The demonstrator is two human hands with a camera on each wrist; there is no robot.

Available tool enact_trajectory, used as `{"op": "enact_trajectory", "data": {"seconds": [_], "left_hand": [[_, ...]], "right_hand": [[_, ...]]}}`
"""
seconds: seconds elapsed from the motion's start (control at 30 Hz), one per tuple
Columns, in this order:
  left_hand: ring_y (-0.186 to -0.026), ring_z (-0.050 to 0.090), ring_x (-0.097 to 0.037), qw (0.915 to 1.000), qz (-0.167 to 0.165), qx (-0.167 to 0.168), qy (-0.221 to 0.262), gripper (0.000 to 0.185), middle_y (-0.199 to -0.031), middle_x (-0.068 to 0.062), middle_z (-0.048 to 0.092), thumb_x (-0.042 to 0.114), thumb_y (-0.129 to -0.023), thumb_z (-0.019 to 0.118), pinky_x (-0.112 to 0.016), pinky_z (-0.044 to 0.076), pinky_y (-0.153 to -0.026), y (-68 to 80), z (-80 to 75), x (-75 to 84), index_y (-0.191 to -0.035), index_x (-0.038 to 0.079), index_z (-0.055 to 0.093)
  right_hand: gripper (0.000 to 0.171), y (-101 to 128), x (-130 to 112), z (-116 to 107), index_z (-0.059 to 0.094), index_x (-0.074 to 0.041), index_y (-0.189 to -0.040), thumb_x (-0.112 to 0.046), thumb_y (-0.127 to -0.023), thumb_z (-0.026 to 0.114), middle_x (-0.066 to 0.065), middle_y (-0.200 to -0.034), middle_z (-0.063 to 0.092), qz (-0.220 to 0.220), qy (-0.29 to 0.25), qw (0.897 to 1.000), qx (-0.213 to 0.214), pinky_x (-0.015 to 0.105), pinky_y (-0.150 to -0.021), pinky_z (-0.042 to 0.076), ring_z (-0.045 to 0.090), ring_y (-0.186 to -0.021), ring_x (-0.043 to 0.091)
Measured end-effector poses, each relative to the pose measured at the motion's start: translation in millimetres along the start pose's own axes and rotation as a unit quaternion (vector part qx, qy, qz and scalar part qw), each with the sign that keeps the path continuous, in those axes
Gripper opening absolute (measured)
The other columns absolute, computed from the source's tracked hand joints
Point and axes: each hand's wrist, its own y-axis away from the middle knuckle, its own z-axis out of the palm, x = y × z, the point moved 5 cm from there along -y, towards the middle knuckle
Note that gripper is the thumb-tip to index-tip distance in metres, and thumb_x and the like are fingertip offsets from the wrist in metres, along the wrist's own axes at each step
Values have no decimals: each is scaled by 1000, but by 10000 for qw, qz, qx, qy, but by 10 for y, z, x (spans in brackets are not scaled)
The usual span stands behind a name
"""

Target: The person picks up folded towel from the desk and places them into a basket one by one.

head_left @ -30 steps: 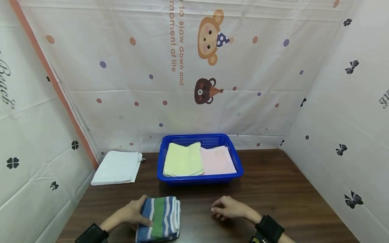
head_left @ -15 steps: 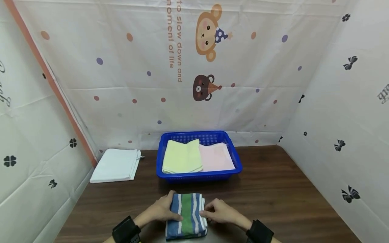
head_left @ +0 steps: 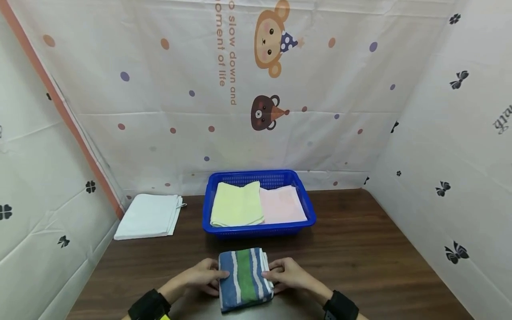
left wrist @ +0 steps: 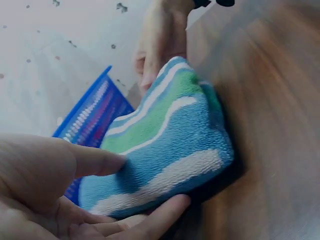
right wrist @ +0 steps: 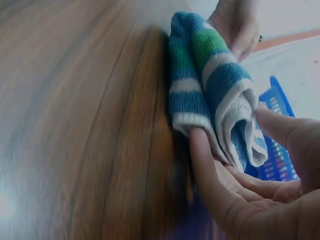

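Note:
A folded towel (head_left: 245,278) with blue, green and white stripes is between both hands near the front of the table. My left hand (head_left: 205,276) grips its left edge, thumb on top and fingers beneath, as the left wrist view shows the towel (left wrist: 160,150) up close. On the opposite side my right hand (head_left: 289,274) pinches the layered white-trimmed edge. The right wrist view shows the thumb over these folds of the towel (right wrist: 215,90) and fingers under them.
Behind the towel stands a blue plastic basket (head_left: 260,230) holding a folded yellow cloth (head_left: 237,205) and a pink cloth (head_left: 282,205). A folded white towel (head_left: 148,216) lies at the back left of the brown wooden table (head_left: 352,240). Printed curtains (head_left: 180,66) enclose the back and sides.
The left hand has carried the striped towel rightward to the middle. My right hand has come to its right edge and taken hold of it.

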Motion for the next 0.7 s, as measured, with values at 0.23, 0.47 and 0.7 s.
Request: {"op": "enact_trajectory", "data": {"seconds": [0.23,0.47,0.7], "left_hand": [[-109,66,-30,9977,424,-281,448,80,-132,-29,53,11,-94,70,-53,61,-85,-1,163,15,-151,-7,16],[-112,65,-24,9904,579,-835,932,77,-131,-16,62,6,-93,70,-41,59,-89,53,201,116,-153,-2,21],[-116,63,-24,9899,361,-955,981,81,-134,-16,61,6,-94,69,-48,57,-96,-34,225,99,-156,0,18]], "right_hand": [[42,-53,11,38,60,13,-124,-16,-96,71,4,-95,72,-353,150,9991,177,26,-70,58,64,-82,8],[50,-6,42,-48,49,4,-135,-22,-98,69,9,-118,70,-153,-536,9984,-63,28,-85,56,67,-104,15],[80,40,80,-54,15,4,-159,-25,-102,63,14,-137,62,194,-1396,9882,-600,32,-99,53,63,-118,18]]}}
